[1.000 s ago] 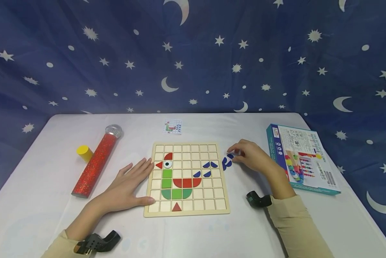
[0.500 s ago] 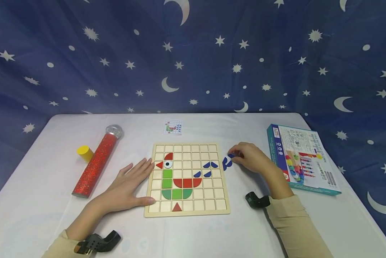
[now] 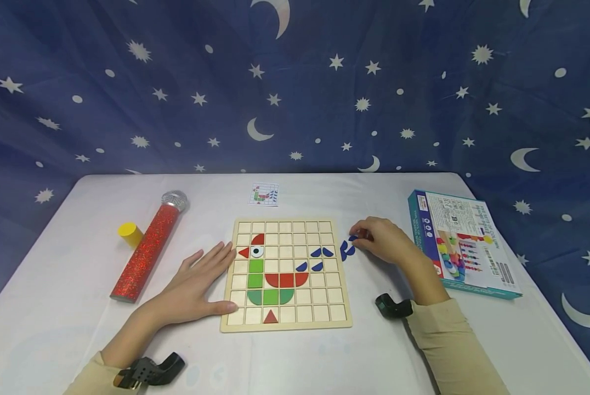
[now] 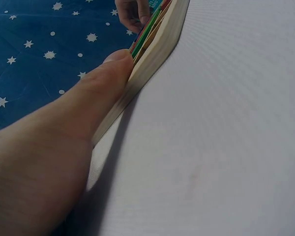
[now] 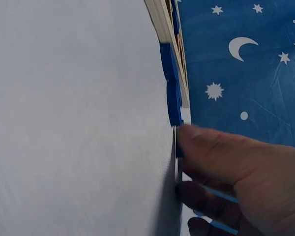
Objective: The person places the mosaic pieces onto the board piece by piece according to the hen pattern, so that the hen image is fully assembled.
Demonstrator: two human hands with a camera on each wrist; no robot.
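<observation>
My left hand (image 3: 191, 288) lies with spread, straight fingers on the left edge of a wooden grid board (image 3: 295, 327). In the left wrist view its thumb (image 4: 110, 69) presses on the board's rim. The board bears red, green and blue tiles and a round eye tile (image 3: 257, 251), laid out like a bird. Beyond the right edge, my right hand (image 3: 386, 241) pinches a blue half-round tile (image 3: 353, 238) at the table surface. Several more blue tiles (image 3: 344, 251) lie beside it, against the board. In the right wrist view, the thumb partly hides the pinched tile.
A small picture card (image 3: 264, 195) with a similar bird lies behind the board. To the left are a red glitter microphone-shaped tube (image 3: 147, 252) and a yellow cylinder (image 3: 130, 235). A printed box (image 3: 465, 244) lies at the right. A starry blue cloth (image 3: 295, 109) hangs behind the table.
My right hand has shifted slightly right and its fingers have drawn closer around the blue tile. The left hand and the board have stayed in place.
</observation>
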